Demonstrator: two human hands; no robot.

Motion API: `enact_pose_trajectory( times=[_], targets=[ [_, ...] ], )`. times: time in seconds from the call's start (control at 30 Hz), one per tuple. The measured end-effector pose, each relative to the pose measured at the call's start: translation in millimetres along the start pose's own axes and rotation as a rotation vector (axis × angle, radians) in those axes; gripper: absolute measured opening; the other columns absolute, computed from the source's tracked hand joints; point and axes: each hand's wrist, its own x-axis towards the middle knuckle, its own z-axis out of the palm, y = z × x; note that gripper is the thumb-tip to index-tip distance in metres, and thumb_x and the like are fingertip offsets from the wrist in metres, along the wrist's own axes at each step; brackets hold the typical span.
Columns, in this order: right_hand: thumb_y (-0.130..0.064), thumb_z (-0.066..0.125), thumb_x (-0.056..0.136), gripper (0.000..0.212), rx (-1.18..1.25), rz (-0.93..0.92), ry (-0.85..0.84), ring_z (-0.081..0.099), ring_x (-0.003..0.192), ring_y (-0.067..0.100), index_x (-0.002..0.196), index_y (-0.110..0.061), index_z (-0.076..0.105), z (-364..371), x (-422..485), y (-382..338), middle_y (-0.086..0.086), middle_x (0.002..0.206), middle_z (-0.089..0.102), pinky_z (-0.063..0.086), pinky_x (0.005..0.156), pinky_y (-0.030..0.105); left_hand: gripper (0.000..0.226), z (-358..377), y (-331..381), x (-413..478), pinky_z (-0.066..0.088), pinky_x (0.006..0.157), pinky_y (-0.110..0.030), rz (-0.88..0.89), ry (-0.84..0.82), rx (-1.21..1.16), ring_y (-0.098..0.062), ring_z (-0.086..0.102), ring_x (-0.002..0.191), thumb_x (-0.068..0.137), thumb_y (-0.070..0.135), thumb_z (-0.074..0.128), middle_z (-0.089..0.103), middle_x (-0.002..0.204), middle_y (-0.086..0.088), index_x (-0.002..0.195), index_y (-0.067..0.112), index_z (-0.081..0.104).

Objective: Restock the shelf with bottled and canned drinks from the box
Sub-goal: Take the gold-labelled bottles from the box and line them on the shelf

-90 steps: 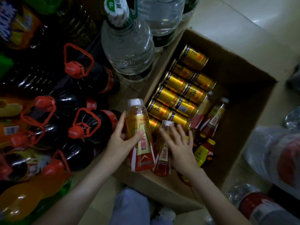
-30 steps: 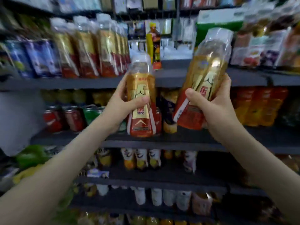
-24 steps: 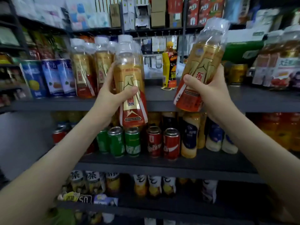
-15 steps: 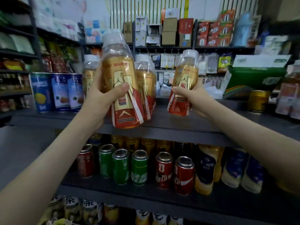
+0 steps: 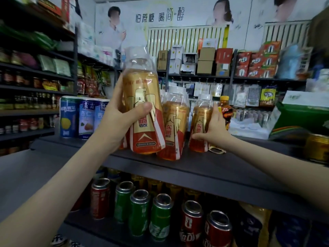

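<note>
Left hand (image 5: 118, 120) is gripping a gold-and-red energy drink bottle (image 5: 142, 104), tilted, its base hovering at the dark shelf (image 5: 195, 168) edge. Right hand (image 5: 214, 129) is clasping a second matching bottle (image 5: 200, 122) standing on the shelf. Between the hands, a shelved matching bottle (image 5: 173, 125) is standing. Beyond the right hand's fingertips, a small orange-capped bottle (image 5: 224, 111) is standing.

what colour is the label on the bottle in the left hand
Gold on top, red below, on the bottle in the left hand; head view.

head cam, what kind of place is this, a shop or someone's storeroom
Most likely a small grocery or convenience shop: dark shelves lined with rows of drink cans, packaged snacks on side racks, and a drinks advertising poster on the back wall.
</note>
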Motion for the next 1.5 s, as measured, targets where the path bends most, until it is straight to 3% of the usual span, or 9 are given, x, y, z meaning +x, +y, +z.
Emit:
enact_pose_trajectory(
  times=[0.13,0.27,0.4,0.57,0.73,0.9,1.03,1.2,1.5],
  targets=[
    [-0.050,0.083,0.062,0.135,-0.549,-0.447,0.075,-0.015,0.145,0.029,0.151,-0.021,-0.015,-4,-22,1,0.013,0.157,-0.017,0.000,0.118,0.047,0.094,10,-3,-1,0.056,0.071,-0.028,0.000,0.001,0.020,-0.016,0.067,0.102,0.065,0.032,0.076,0.062,0.122,0.002,0.146,0.032,0.030],
    [-0.045,0.078,0.072,0.126,-0.573,-0.366,-0.058,-0.027,0.142,0.026,0.147,-0.022,-0.021,4,-20,8,0.008,0.152,-0.032,0.002,0.119,0.044,0.094,15,-5,-1,0.057,0.072,-0.031,-0.004,-0.009,0.039,-0.018,0.066,0.104,0.063,0.033,0.077,0.058,0.127,-0.001,0.145,0.039,0.030],
    [-0.033,0.080,0.074,0.122,-0.512,-0.293,-0.115,-0.028,0.142,0.024,0.151,-0.021,-0.015,8,-5,12,0.005,0.153,-0.032,0.012,0.116,0.040,0.097,13,-5,-1,0.056,0.071,-0.026,0.012,0.001,0.051,-0.013,0.065,0.105,0.062,0.034,0.076,0.059,0.126,0.004,0.146,0.038,0.029],
    [-0.030,0.077,0.077,0.119,-0.495,-0.227,-0.131,-0.026,0.142,0.026,0.150,-0.022,-0.016,15,11,18,0.005,0.154,-0.031,0.007,0.117,0.040,0.098,7,-6,-2,0.056,0.069,-0.025,-0.005,0.019,0.052,-0.011,0.066,0.103,0.060,0.035,0.076,0.061,0.123,0.006,0.146,0.038,0.030],
    [-0.027,0.077,0.077,0.117,-0.392,-0.149,-0.115,-0.025,0.141,0.035,0.150,-0.031,-0.014,27,18,17,0.008,0.155,-0.028,0.007,0.115,0.051,0.096,3,-6,-1,0.057,0.073,-0.031,-0.010,0.039,0.043,-0.017,0.064,0.108,0.060,0.035,0.077,0.056,0.131,-0.002,0.145,0.038,0.032],
    [-0.014,0.074,0.080,0.118,-0.215,-0.065,-0.098,-0.015,0.141,0.046,0.144,-0.044,-0.020,42,25,12,0.004,0.151,-0.037,0.009,0.114,0.060,0.094,8,-5,0,0.056,0.073,-0.029,0.022,0.043,0.029,-0.016,0.065,0.108,0.063,0.033,0.077,0.057,0.131,-0.002,0.145,0.035,0.031],
    [-0.004,0.065,0.084,0.108,-0.133,0.042,-0.021,0.006,0.141,0.049,0.147,-0.045,-0.012,45,33,10,-0.003,0.154,-0.031,0.032,0.103,0.049,0.094,11,-6,0,0.056,0.076,-0.029,0.041,0.038,0.044,-0.014,0.064,0.109,0.064,0.033,0.076,0.058,0.129,0.001,0.146,0.036,0.030],
    [-0.004,0.057,0.089,0.099,-0.180,0.099,0.062,0.017,0.134,0.046,0.147,-0.043,-0.012,51,32,6,-0.004,0.157,-0.023,0.035,0.088,0.040,0.096,12,-7,-1,0.056,0.078,-0.031,0.029,0.023,0.046,-0.015,0.063,0.111,0.064,0.035,0.076,0.057,0.129,0.002,0.146,0.039,0.028],
    [0.007,0.067,0.076,0.125,-0.012,0.168,0.033,0.012,0.143,0.043,0.139,-0.052,-0.023,47,36,5,-0.001,0.154,-0.031,0.043,0.100,0.052,0.093,11,-13,-2,0.056,0.087,-0.043,-0.034,-0.001,0.085,-0.019,0.061,0.115,0.063,0.038,0.079,0.055,0.134,0.001,0.143,0.043,0.032]
  ],
)
